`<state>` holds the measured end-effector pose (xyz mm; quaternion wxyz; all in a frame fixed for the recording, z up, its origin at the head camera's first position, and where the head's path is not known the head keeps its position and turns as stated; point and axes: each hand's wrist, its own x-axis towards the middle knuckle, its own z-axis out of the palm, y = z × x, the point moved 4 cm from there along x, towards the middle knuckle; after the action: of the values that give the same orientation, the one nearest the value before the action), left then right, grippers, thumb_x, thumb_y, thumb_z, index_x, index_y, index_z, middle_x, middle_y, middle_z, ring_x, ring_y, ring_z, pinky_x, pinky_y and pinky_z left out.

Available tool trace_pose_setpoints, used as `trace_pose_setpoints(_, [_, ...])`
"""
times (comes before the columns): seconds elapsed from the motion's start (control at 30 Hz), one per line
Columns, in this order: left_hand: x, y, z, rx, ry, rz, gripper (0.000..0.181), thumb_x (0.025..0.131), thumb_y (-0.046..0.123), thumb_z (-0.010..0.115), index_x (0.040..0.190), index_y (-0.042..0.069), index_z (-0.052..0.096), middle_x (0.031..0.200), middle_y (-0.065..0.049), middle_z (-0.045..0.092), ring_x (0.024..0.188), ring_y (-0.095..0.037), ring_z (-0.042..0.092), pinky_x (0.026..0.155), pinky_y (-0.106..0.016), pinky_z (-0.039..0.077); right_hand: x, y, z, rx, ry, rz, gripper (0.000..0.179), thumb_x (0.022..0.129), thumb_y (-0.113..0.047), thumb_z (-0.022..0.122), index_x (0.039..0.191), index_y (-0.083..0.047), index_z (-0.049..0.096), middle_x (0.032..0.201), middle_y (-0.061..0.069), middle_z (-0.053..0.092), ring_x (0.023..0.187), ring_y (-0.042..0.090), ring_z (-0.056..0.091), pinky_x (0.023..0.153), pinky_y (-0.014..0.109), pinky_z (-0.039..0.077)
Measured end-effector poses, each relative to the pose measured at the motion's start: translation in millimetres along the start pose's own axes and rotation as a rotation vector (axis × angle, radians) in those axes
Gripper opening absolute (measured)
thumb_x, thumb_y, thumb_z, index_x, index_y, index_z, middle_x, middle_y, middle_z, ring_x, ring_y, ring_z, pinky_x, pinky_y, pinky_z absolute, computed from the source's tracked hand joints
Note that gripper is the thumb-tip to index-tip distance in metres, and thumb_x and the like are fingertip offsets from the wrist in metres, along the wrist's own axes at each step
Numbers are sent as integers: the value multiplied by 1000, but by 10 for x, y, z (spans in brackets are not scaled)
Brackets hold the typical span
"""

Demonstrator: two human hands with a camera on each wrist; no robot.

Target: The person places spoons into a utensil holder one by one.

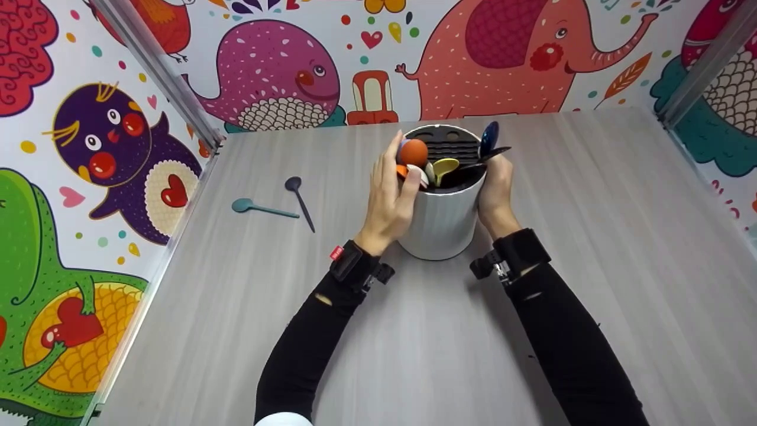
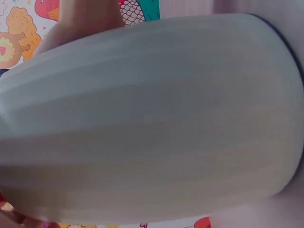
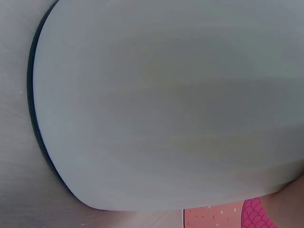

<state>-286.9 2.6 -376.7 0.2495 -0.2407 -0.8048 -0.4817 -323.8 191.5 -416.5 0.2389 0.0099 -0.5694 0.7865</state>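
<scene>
A white, ribbed utensil holder stands on the table, filling most of both wrist views. My left hand grips its left side near the rim, thumb toward the front. On the opposite side my right hand holds it, its fingers mostly hidden behind the wall. Inside are a black slotted insert, an orange rounded piece, a yellow small spoon and dark utensils. A shiny blue utensil head sticks up beside the right hand.
Left of the holder, a teal spoon and a dark spoon lie on the grey wood-grain table. Printed cartoon panels close off the back and sides, with metal posts at the corners.
</scene>
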Motion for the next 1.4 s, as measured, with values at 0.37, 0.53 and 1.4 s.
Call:
trace_pose_setpoints(0.37, [-25,-28,-140,-24,-5,6,77,95,60,25,149,6,24,152,-11,29,141,-18,29,117,-41,24,11,-1,-5,9,5,5,32,92,-20,44,95,-4,72,87,0,71,81,11,65,81,26,50])
trace_pose_setpoints(0.53, [16,-144,-251,16,15,-25,77,94,63,24,147,7,31,150,-11,31,140,-20,30,116,-45,25,21,-16,-1,-3,0,-16,30,91,-18,44,92,-6,71,84,-3,71,78,10,65,78,26,50])
trace_pose_setpoints(1.4, [153,-1366,-955,494,-186,-546,73,96,60,24,153,15,16,159,-16,7,147,-35,12,118,-54,12,8,26,-22,-34,25,-8,27,88,-20,46,86,-9,71,83,-3,70,78,9,62,78,25,48])
